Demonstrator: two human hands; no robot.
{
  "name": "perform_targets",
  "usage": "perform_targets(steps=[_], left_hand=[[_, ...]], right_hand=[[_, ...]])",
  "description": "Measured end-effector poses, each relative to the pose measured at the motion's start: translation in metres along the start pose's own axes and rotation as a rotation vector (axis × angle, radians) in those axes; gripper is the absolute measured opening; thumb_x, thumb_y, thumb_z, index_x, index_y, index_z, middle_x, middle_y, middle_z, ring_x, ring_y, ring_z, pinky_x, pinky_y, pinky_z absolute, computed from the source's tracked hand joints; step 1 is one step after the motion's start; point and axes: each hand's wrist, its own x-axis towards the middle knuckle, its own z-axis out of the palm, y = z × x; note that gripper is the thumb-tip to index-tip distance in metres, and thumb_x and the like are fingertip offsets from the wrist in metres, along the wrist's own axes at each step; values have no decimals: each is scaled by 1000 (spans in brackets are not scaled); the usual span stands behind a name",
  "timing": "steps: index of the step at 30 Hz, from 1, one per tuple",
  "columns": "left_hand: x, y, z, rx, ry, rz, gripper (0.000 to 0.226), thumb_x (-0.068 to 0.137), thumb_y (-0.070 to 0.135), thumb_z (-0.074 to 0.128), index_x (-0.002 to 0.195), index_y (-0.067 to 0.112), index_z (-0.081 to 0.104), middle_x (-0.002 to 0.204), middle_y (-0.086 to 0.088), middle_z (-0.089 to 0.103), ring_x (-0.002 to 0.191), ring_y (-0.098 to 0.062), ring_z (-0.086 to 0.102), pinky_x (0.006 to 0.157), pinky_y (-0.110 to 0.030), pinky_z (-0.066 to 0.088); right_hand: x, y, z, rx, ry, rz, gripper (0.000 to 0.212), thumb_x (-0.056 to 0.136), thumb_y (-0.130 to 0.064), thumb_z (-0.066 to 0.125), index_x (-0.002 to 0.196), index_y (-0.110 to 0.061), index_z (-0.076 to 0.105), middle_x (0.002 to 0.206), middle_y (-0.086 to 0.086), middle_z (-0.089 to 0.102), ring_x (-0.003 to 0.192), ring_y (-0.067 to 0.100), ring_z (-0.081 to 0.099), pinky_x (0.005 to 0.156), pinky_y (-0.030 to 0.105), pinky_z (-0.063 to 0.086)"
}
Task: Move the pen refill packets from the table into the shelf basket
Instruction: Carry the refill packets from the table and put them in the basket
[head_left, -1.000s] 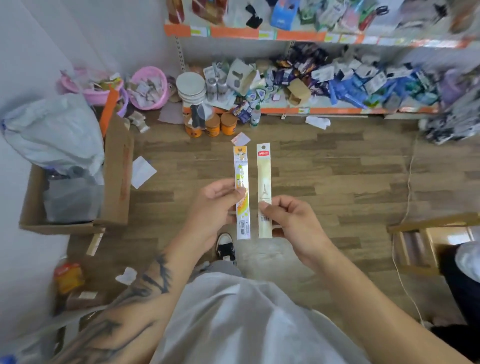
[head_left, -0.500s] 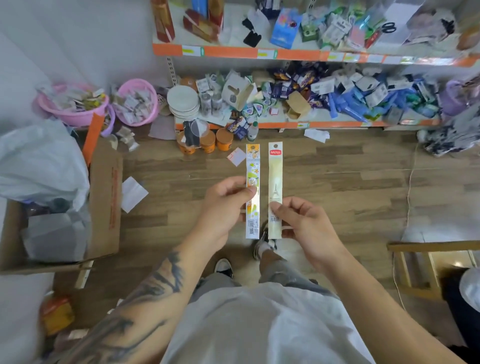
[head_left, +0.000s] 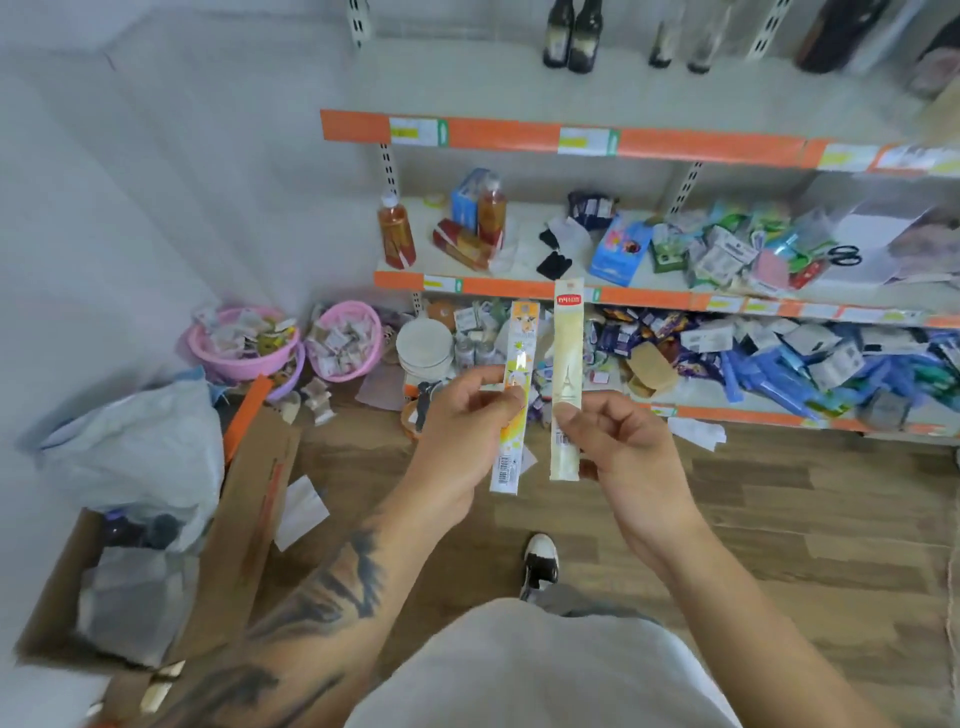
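Two pen refill packets are hanging upright side by side: the left hand (head_left: 457, 415) is pinching the orange packet (head_left: 514, 400), the right hand (head_left: 618, 441) is pinching the cream packet (head_left: 566, 379). Beyond them, pink baskets (head_left: 343, 348) are sitting on the floor beside cluttered orange-edged shelves (head_left: 649, 296). Left, a cardboard box (head_left: 234, 519) is holding a grey bag (head_left: 140, 452). Shelf goods are blurring together; packet print is unreadable.

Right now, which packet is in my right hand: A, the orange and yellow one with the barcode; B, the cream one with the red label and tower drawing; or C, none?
B: the right hand pinches the cream packet, while the left hand holds the orange-yellow packet.
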Motion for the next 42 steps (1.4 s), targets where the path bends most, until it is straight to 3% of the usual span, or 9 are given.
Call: perform_targets(steps=[3, 6, 8, 14, 20, 24, 29, 33, 42], left_hand=[[38, 42, 32, -25, 55, 66, 11, 102, 15, 64, 112, 19, 70, 90, -15, 71, 74, -25, 70, 63, -43, 60], [69, 84, 64, -64, 79, 144, 19, 99, 26, 68, 117, 22, 67, 107, -20, 72, 94, -36, 74, 83, -57, 61], [88, 109, 81, -46, 98, 201, 24, 91, 36, 70, 114, 30, 68, 110, -16, 73, 102, -40, 71, 92, -66, 55], [135, 173, 111, -76, 89, 388, 7, 103, 13, 61, 108, 14, 65, 86, -12, 73, 64, -26, 67, 56, -37, 54], [171, 242, 121, -110, 3, 527, 8, 98, 16, 70, 95, 23, 72, 78, -9, 70, 62, -30, 60, 64, -53, 52], [197, 295, 124, -80, -76, 637, 10, 100, 17, 65, 96, 13, 74, 72, -6, 66, 58, -24, 57, 55, -38, 50], [229, 349, 119, -156, -197, 673, 19, 101, 19, 63, 99, 4, 75, 73, -15, 61, 57, -23, 51, 51, -31, 43], [249, 386, 109, -219, -323, 681, 29, 88, 35, 68, 103, 12, 79, 81, -15, 65, 57, -20, 52, 50, -30, 44], [290, 436, 96, -224, -342, 722, 25, 93, 26, 74, 104, 4, 76, 72, -7, 63, 59, -19, 52, 52, -29, 43]], right_hand=[[50, -41, -14, 13, -37, -53, 13, 97, -15, 70, 86, -16, 76, 66, 6, 64, 72, 31, 56, 71, 47, 45], [91, -82, -27, -30, -80, -151, 14, 99, -11, 66, 88, -13, 74, 65, 5, 69, 65, 25, 61, 65, 39, 50], [113, -105, -34, -69, -100, -226, 17, 100, -15, 66, 86, -18, 75, 72, 20, 67, 63, 27, 55, 61, 40, 45], [181, -168, -42, -38, -64, -334, 19, 101, -23, 67, 86, -11, 70, 84, 34, 56, 66, 28, 47, 64, 43, 40], [229, -229, -31, 40, -64, -454, 22, 100, -27, 68, 84, -13, 73, 84, 33, 60, 66, 33, 48, 64, 45, 39], [256, -276, -14, 142, -159, -510, 22, 101, -24, 67, 91, -5, 73, 84, 34, 64, 70, 41, 53, 68, 45, 42], [287, -332, 14, 281, -251, -502, 22, 99, -17, 63, 99, 4, 68, 78, 26, 61, 65, 33, 56, 64, 43, 52], [304, -364, 35, 273, -199, -545, 19, 97, -16, 65, 105, 1, 65, 75, 18, 62, 59, 29, 58, 60, 39, 52], [328, -408, 62, 118, -61, -643, 15, 99, -21, 65, 101, -7, 65, 71, 6, 68, 58, 21, 61, 63, 34, 44]])
